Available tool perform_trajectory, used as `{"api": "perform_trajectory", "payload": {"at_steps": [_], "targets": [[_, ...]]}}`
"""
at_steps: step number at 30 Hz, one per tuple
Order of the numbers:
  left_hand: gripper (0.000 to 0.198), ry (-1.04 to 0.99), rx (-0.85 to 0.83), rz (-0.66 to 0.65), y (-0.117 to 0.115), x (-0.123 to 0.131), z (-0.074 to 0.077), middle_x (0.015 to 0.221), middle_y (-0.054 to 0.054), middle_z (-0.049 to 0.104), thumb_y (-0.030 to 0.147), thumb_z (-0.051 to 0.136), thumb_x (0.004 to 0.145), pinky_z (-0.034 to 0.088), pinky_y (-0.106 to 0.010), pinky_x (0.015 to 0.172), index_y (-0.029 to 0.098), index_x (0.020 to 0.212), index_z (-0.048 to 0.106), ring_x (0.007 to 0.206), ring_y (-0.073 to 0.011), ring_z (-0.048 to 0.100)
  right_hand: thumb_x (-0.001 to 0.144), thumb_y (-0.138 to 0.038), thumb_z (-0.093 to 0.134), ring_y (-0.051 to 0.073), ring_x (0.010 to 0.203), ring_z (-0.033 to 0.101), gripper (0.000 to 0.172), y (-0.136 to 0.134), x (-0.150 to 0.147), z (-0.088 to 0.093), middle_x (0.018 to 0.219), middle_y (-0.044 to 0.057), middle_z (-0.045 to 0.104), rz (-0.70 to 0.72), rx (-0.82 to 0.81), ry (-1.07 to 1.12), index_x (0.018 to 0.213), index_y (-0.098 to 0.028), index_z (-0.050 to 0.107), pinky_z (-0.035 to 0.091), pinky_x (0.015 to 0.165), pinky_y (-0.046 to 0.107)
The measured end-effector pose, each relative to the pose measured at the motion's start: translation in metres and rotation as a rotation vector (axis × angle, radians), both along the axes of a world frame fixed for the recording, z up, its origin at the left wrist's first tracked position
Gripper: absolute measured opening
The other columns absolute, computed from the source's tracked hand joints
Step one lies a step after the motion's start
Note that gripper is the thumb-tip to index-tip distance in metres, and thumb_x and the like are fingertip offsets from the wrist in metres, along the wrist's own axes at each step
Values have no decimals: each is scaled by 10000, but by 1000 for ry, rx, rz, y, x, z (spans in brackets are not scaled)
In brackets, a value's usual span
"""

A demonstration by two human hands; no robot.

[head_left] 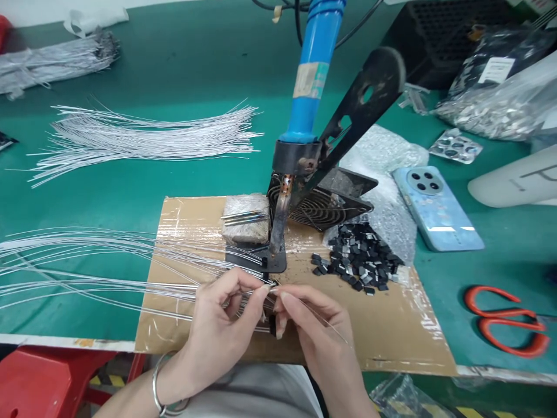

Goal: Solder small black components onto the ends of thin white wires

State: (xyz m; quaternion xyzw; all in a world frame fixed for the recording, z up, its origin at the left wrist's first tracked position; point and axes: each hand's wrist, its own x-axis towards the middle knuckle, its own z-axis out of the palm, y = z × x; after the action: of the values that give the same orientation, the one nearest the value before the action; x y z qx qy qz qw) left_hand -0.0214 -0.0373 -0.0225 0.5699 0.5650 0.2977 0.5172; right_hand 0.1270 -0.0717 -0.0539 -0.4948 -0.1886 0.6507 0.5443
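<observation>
My left hand [232, 322] is closed, thumb and forefinger pinching something tiny that I cannot make out. Close against it, the fingertips of my right hand [319, 325] are pinched on a thin wire [327, 323], which trails across that hand to the right. Long white wires [169, 289] pass beneath my left hand, with small black pieces at some of their ends. Just beyond my fingertips stands a blue-handled soldering iron [308, 87], held tip down in a black metal stand [365, 96]. A heap of small black connector-like pieces [363, 258] lies to the right.
A cardboard sheet [383, 331] covers the front of the green table [209, 69]. Behind are a wrapped block [246, 232], a small black fan [322, 203] and a white wire bundle [148, 136]. Rightward lie a blue phone [439, 209], red-handled scissors [507, 322] and a white bottle [513, 180].
</observation>
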Motion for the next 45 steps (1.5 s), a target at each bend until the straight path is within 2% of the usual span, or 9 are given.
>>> {"api": "perform_trajectory", "payload": {"at_steps": [7,14,22,26,35,40,45], "targets": [[212,1,32,-12,-2,-1,-3,626,16,568,327,602,967,341,-251,499,188,816,658,531,-111,421,839,-303,783,96,499,628,81,0,-2,-6,673,5,728,6,62,-25,853,-236,826,536,501,188],[189,26,99,-49,-1,-1,0,662,5,636,274,619,963,401,-266,566,194,811,699,569,-116,504,798,-314,816,94,493,615,93,-1,-3,4,631,0,711,-32,-1,-24,810,-223,828,521,501,188],[179,82,174,-64,-3,-2,0,583,42,531,228,618,963,314,-255,516,207,803,696,533,-103,390,779,-330,828,85,496,605,113,-1,-3,8,613,-10,696,-29,-27,-16,786,-217,821,510,505,182],[159,102,191,-74,-3,-3,-1,598,35,540,212,626,955,291,-260,507,211,816,702,541,-108,392,761,-330,837,89,491,602,121,2,0,9,597,-15,686,-9,-47,20,749,-212,811,510,483,184],[162,178,207,-131,-2,-4,4,579,36,494,225,639,936,260,-263,489,206,792,712,525,-111,376,701,-334,870,82,448,602,159,10,13,14,579,-6,698,124,-101,84,677,-194,800,505,480,187],[176,162,182,-85,-3,-1,0,580,32,509,237,622,948,260,-259,477,209,794,703,519,-112,369,737,-355,850,69,462,610,163,8,11,15,614,-8,704,107,-85,64,728,-195,816,509,504,173],[164,164,239,-75,-5,1,-2,597,38,530,209,615,953,278,-257,483,209,807,689,505,-103,357,758,-333,834,69,475,596,143,6,6,10,607,-8,690,48,-68,74,751,-190,822,512,474,160]]}}
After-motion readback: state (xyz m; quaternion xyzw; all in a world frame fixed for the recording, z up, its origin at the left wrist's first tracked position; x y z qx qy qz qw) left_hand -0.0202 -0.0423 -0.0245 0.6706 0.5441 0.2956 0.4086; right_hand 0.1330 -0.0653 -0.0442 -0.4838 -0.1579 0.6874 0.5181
